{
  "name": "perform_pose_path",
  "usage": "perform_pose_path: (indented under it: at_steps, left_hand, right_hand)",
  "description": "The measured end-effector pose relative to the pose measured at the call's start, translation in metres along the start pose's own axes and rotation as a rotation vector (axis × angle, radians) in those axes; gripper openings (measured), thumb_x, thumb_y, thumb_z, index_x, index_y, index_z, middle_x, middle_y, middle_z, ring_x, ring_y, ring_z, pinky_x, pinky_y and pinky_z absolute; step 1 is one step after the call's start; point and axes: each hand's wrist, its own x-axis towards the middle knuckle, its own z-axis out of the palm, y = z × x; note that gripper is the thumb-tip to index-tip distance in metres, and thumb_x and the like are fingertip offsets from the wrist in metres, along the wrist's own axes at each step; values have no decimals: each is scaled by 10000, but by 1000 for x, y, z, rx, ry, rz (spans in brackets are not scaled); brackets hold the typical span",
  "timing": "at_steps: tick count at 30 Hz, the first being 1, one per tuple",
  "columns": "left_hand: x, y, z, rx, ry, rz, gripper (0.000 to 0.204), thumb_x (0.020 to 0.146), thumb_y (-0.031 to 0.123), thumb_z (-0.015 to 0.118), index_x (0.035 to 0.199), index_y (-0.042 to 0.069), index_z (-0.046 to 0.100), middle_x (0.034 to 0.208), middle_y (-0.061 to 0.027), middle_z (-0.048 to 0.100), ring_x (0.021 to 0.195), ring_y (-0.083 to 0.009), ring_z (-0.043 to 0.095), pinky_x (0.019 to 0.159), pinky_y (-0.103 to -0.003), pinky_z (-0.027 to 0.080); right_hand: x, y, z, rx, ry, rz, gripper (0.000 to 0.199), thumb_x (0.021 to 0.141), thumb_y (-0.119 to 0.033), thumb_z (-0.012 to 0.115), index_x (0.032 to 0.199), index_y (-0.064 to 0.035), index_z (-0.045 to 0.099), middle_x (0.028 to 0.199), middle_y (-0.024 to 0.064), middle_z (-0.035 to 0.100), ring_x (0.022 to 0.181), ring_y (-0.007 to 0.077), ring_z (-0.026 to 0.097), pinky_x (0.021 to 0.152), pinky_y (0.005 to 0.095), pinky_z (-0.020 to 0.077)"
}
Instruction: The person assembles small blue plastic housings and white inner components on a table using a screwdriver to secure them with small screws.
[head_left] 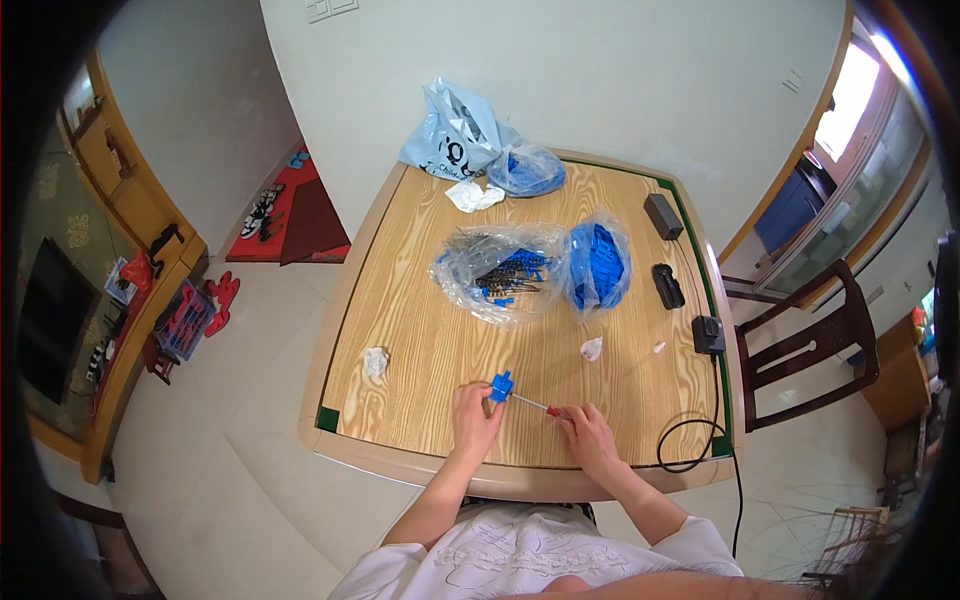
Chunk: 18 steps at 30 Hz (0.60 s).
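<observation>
Near the front edge of the wooden table, my left hand is closed on a small blue plastic part. A screwdriver with a thin metal shaft and red handle is gripped in my right hand. Its shaft points left, and the tip meets the right side of the blue part or lies just against it; the exact contact is too small to tell. Farther back lies an opened clear bag with blue pieces and dark, long screw-like pieces. Beside it sits a clear bag of blue parts.
A light blue plastic bag and another bag of blue parts stand at the far edge. Crumpled tissue lies left. Along the right are a dark box, a black case, an adapter and a looped cable.
</observation>
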Motion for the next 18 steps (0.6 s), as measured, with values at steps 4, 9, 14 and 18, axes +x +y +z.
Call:
perform_pose_path:
  at_steps: [4, 9, 14, 18]
  left_hand:
    - [-1, 1, 1, -15, -12, -21, 326, 655, 38, 739, 898, 49, 522, 992, -107, 586, 938, -313, 527, 833, -403, 426]
    - [1, 5, -4, 38, 23, 80, 318, 664, 21, 724, 914, 54, 531, 997, -117, 581, 952, -312, 532, 829, -403, 436]
    - [-1, 10, -6, -67, 81, -9, 304, 697, -26, 673, 958, 39, 532, 1020, -147, 563, 993, -318, 541, 835, -391, 457]
    - [-4, 14, -8, -84, 153, 62, 303, 706, -37, 666, 961, 40, 520, 1029, -157, 542, 995, -323, 538, 841, -389, 458]
  right_hand:
    - [-2, -4, 0, 160, 11, 66, 302, 852, -91, 582, 1118, -14, 460, 963, 186, 540, 897, 369, 556, 750, 425, 468]
    - [1, -3, 3, 143, 7, 11, 269, 853, -79, 574, 1090, -14, 465, 953, 187, 543, 896, 368, 558, 753, 418, 469]
    - [1, -7, 13, 120, 56, -31, 252, 849, -58, 567, 1076, -13, 468, 944, 181, 538, 873, 359, 555, 746, 412, 466]
    - [-1, -6, 18, 144, 87, -67, 229, 846, -36, 565, 1059, -14, 483, 943, 170, 529, 855, 335, 551, 730, 398, 465]
